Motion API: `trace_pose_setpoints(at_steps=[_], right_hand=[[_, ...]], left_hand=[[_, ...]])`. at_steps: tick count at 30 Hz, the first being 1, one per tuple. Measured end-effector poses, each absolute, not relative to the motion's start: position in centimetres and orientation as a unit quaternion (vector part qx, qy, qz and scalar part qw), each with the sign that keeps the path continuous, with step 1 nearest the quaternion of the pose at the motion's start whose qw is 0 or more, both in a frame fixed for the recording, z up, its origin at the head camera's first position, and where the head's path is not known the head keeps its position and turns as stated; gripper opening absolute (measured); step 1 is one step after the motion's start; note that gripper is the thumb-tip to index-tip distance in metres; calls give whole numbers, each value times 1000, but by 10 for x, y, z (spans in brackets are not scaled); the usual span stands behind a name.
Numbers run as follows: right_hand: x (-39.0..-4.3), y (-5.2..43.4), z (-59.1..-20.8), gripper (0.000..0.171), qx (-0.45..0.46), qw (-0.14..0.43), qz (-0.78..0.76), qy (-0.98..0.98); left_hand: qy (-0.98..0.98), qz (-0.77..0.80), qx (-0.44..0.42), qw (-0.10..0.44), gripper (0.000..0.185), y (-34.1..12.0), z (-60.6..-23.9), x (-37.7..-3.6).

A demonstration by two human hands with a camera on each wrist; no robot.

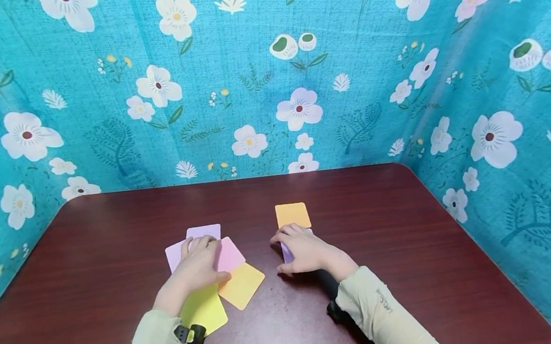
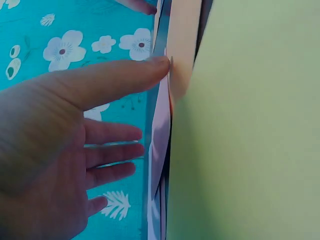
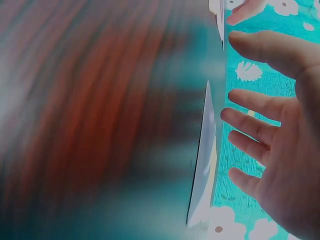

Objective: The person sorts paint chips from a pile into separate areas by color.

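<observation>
My left hand (image 1: 196, 267) is spread over a loose group of square paper cards. Around it show a pink card (image 1: 230, 255), an orange card (image 1: 246, 286), a yellow-green card (image 1: 204, 310) and two lavender cards (image 1: 205, 232). In the left wrist view the thumb of that hand (image 2: 45, 135) lies at the orange card's edge (image 2: 182, 45), its other fingers straight. My right hand (image 1: 309, 250) reaches over a purple card (image 1: 287, 253), fingers apart and gently bent. In the right wrist view nothing is gripped between its thumb and fingers (image 3: 245, 102). Another orange card (image 1: 292, 215) lies just beyond it.
The cards lie on a dark reddish-brown table (image 1: 358, 203) with a glossy surface. A turquoise flowered cloth (image 1: 246, 75) hangs behind and along both sides. Dark wrist-worn devices (image 1: 198, 335) sit at both cuffs, close over the tabletop.
</observation>
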State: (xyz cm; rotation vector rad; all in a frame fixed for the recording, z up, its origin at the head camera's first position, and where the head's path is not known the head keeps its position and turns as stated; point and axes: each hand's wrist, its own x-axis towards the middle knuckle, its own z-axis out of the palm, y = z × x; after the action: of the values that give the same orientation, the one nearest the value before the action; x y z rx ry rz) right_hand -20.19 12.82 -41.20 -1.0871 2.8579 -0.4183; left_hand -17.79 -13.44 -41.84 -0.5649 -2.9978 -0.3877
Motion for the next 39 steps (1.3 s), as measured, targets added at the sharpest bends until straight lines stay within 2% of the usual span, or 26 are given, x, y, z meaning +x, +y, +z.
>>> trace_pose_setpoints(at_steps=[13, 25, 39], right_hand=[[-205, 83, -413, 60, -383, 50, -101, 917], [-214, 56, -412, 71, -392, 81, -80, 913], [-220, 45, -414, 72, -405, 101, -66, 906]], left_hand=[[-987, -103, -124, 17, 68, -146, -412, -168], [-986, -88, -138, 9, 61, -151, -406, -166], [-979, -105, -172, 39, 56, -148, -408, -167]])
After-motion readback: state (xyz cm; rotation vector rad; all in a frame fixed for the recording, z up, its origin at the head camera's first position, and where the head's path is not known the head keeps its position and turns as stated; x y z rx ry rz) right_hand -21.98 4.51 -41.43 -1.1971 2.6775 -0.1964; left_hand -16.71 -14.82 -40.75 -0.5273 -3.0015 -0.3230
